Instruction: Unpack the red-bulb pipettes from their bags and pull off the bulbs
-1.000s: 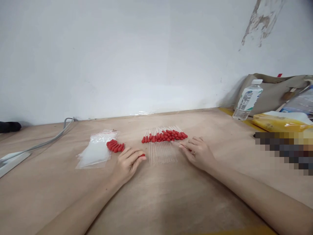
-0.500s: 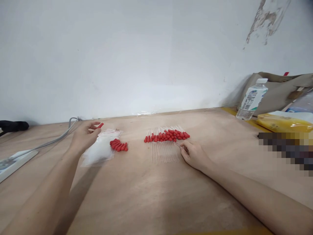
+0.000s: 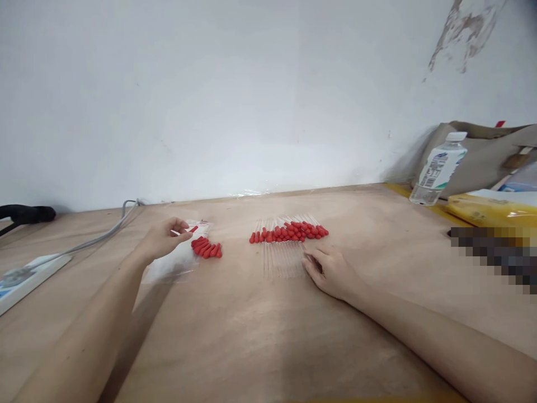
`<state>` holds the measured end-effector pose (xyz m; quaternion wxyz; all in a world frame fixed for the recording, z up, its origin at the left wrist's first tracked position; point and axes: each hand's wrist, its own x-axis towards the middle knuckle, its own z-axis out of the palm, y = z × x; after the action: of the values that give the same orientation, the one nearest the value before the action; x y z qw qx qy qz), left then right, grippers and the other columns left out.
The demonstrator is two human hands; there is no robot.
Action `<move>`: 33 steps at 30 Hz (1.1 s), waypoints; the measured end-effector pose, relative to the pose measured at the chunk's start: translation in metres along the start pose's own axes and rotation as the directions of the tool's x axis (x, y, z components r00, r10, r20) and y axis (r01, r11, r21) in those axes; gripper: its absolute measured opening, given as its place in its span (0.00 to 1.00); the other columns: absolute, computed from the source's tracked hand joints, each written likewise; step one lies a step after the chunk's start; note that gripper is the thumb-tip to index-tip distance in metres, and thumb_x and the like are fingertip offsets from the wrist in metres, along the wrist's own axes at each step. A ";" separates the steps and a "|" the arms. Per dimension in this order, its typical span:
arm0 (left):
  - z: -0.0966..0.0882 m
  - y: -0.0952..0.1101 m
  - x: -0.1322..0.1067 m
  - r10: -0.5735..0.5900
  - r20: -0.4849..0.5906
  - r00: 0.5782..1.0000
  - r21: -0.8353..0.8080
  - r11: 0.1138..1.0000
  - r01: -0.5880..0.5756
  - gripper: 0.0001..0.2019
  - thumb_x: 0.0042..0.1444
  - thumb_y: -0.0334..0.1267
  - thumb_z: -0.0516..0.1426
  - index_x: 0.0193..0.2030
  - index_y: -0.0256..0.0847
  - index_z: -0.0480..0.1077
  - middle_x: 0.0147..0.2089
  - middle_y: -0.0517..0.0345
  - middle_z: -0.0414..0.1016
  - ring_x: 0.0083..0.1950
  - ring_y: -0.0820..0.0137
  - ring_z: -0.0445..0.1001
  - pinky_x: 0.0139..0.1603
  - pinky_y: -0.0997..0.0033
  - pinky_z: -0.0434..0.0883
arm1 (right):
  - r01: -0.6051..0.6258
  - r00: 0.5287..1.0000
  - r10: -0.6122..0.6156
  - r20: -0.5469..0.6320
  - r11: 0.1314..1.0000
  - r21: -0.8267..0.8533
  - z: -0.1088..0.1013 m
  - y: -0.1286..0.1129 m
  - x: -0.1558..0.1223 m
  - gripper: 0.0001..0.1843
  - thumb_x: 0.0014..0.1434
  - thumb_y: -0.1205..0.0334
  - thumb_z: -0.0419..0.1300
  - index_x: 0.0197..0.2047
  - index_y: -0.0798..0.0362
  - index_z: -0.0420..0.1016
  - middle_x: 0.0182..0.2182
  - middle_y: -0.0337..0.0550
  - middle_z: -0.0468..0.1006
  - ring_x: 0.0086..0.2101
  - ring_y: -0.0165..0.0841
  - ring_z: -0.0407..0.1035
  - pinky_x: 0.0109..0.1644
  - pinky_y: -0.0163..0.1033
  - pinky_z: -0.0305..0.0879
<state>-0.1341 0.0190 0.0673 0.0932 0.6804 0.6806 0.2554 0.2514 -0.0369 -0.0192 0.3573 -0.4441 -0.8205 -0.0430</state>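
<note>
A row of clear glass droppers with red rubber bulbs (image 3: 289,232) lies in the middle of the wooden table (image 3: 260,336). A small heap of loose red bulbs (image 3: 206,248) sits beside a stack of clear plastic bags (image 3: 174,262) to the left. My left hand (image 3: 161,239) hovers above the bags and pinches one red bulb (image 3: 193,229) between its fingertips. My right hand (image 3: 329,272) rests on the table at the right end of the dropper tubes, fingers curled against one thin glass tube.
A water bottle (image 3: 438,168) leans by a beige bag (image 3: 486,151) at the back right, next to a yellow packet (image 3: 490,211). A grey cable (image 3: 96,238) and a white power strip (image 3: 25,278) lie at the left. A white wall stands behind.
My left hand carried a red bulb from the middle of the table to above the bags, then lowered toward the bulb heap. My right hand slid slightly nearer along the tubes.
</note>
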 end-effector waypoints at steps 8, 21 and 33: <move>0.009 0.000 0.003 0.052 0.101 0.994 0.031 0.998 -0.055 0.22 0.40 0.58 0.56 0.32 0.40 0.67 0.34 0.56 0.74 0.33 0.69 0.71 0.31 0.73 0.67 | 0.004 0.998 0.000 0.059 0.998 -0.068 0.001 0.003 -0.002 0.12 0.57 0.56 0.52 0.34 0.55 0.71 0.29 0.45 0.72 0.33 0.34 0.65 0.37 0.38 0.57; 0.008 0.033 -0.007 0.090 -0.224 0.970 0.201 0.978 -0.044 0.13 0.48 0.48 0.53 0.29 0.41 0.68 0.28 0.59 0.70 0.28 0.69 0.67 0.28 0.72 0.62 | -0.032 0.999 0.034 0.032 0.999 -0.035 -0.002 0.007 -0.003 0.12 0.59 0.56 0.50 0.40 0.53 0.71 0.35 0.45 0.74 0.37 0.36 0.67 0.40 0.41 0.57; 0.096 0.112 -0.006 0.130 0.113 0.985 0.413 0.896 -0.166 0.19 0.55 0.49 0.46 0.33 0.39 0.72 0.42 0.46 0.72 0.49 0.54 0.67 0.48 0.55 0.60 | -0.101 0.994 0.096 0.045 0.988 0.120 -0.007 0.018 -0.001 0.17 0.62 0.58 0.44 0.33 0.53 0.71 0.29 0.44 0.72 0.33 0.34 0.64 0.38 0.40 0.59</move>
<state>0.0102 0.0275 0.0372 -0.0473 0.7442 0.6613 0.0809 0.2689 -0.0295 -0.0191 0.3693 -0.4622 -0.8055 0.0334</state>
